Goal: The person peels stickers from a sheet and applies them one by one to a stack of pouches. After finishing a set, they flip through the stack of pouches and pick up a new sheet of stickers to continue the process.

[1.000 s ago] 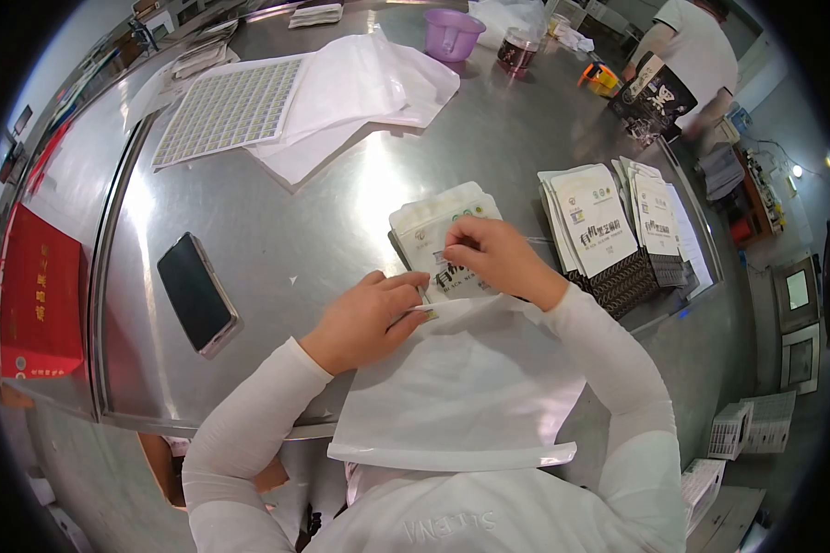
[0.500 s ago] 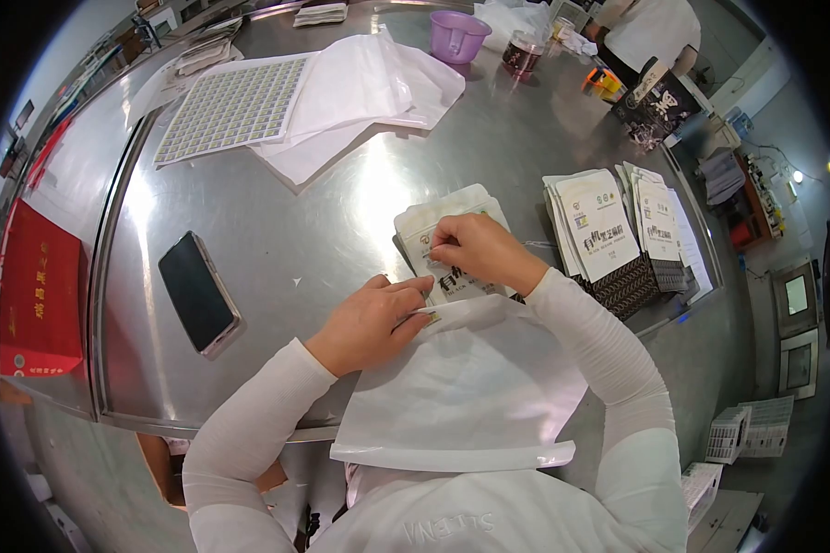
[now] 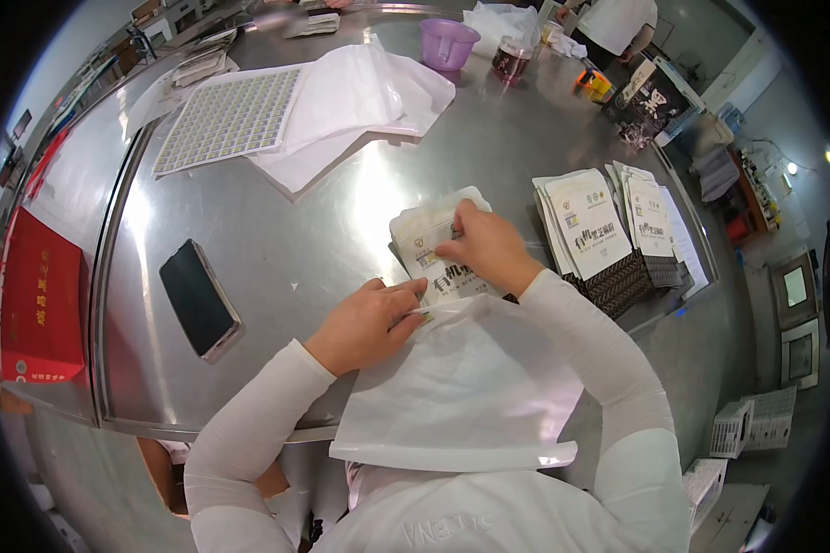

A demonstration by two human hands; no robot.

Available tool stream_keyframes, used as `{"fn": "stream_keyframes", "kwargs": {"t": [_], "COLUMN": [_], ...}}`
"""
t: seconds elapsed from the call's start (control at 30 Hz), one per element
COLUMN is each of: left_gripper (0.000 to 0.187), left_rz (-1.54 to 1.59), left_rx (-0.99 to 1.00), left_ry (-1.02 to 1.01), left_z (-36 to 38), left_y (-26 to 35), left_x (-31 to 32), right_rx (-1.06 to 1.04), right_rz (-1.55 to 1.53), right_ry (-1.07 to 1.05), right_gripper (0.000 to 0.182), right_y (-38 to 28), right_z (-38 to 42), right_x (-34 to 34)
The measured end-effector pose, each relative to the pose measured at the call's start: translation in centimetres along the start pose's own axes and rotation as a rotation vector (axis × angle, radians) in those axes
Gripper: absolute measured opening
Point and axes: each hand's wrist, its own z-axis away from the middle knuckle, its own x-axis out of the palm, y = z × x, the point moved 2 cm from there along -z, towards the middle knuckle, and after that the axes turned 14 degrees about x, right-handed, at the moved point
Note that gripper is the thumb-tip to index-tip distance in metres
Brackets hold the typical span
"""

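A stack of pale pouches with black lettering (image 3: pixel 424 224) lies on the metal table in front of me. My right hand (image 3: pixel 491 247) is over the top pouch, its thumb pressing near a small coloured label, the other fingers bent near the pouch's upper right edge. My left hand (image 3: pixel 367 323) rests open at the pouch's lower left, fingers stretched onto its edge. Its thumb lies beside a white sheet (image 3: pixel 461 387) that hangs over the table edge towards my lap. A small greenish label shows at the sheet's top, near the thumb.
To the right stand pouches in a dark patterned box (image 3: pixel 609 290). A phone (image 3: pixel 199 300) and a red box (image 3: pixel 41 300) lie left. Behind are a label sheet (image 3: pixel 231 120), white papers (image 3: pixel 360 92), a purple cup (image 3: pixel 447 44) and a jar (image 3: pixel 511 60). Another person (image 3: pixel 618 23) stands at the far right.
My right hand has shifted up across the pouch; its thumb and fingertips, together before, are now apart. A coloured label shows on the pouch by the thumb. My left hand has stayed nearly still.
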Motion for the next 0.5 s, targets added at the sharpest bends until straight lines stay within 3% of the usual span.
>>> {"fn": "stream_keyframes", "kwargs": {"t": [0.3,0.5], "left_gripper": [0.017,0.018], "left_rz": [-0.015,-0.023], "left_rx": [-0.023,-0.032], "left_ry": [-0.013,-0.034], "left_z": [-0.1,-0.1], "left_y": [0.3,0.1], "left_x": [0.1,0.0], "right_rx": [-0.009,0.065], "right_rz": [-0.061,-0.071], "right_ry": [-0.009,0.317], "right_gripper": [0.045,0.058], "right_y": [-0.4,4.0], "right_z": [1.1,1.0], "right_x": [0.9,-0.7]}}
